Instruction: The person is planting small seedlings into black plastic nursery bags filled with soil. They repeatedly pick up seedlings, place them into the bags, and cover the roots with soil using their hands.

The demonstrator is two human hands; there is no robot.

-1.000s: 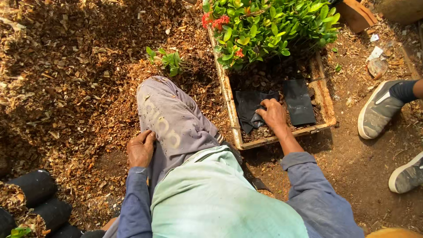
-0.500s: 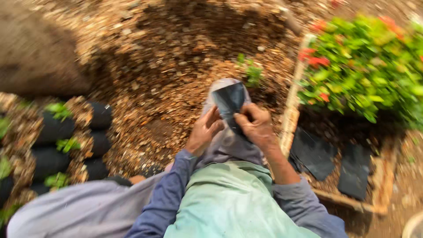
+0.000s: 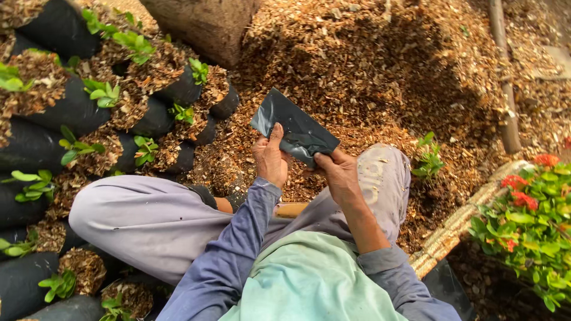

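One flat black plastic nursery bag [image 3: 294,128], centre frame, pinched at its lower edge by both hands: left hand [image 3: 270,157] with thumb pressed on the bag, right hand [image 3: 338,172] with fingers closed on its corner. Filled black bags with green seedlings [image 3: 101,113], left of frame. Wood-chip ground [image 3: 380,65], upper centre. Red-flowered plants [image 3: 526,220], lower right.

Ground [image 3: 369,65] is bare earth covered throughout with brown wood chips; black grow bags [image 3: 71,110], filled with chips and each bearing a small green seedling, lie packed in rows at left; a tree trunk base [image 3: 205,24] stands at top centre; a loose seedling [image 3: 428,157] sits in the chips at right; a wooden crate [image 3: 458,226] of red-flowering plants [image 3: 526,220] rests at lower right; a pole [image 3: 505,89] lies alongside.
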